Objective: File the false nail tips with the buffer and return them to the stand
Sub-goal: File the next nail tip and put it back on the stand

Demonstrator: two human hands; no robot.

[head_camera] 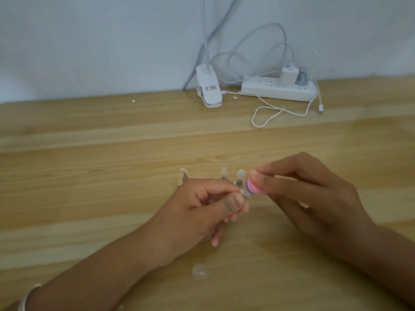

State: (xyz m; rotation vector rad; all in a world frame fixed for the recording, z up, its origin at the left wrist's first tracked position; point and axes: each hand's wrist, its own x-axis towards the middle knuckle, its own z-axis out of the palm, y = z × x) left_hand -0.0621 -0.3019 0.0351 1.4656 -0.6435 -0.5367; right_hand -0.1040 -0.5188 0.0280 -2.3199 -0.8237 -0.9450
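The left hand (208,205) pinches a nail tip (246,194) between thumb and forefinger, above the worktop (89,176). The right hand (314,194) grips a pink-and-purple buffer (253,186) in its fingertips, with the buffer's end touching the nail tip. Just behind the left hand is the stand (238,182), partly hidden, with three tips (240,174) upright on it. A clear piece (200,270) lies on the worktop near the left forearm. By the wall sit a lamp clip (208,88), a power strip (278,89) and a loose cable (267,113).
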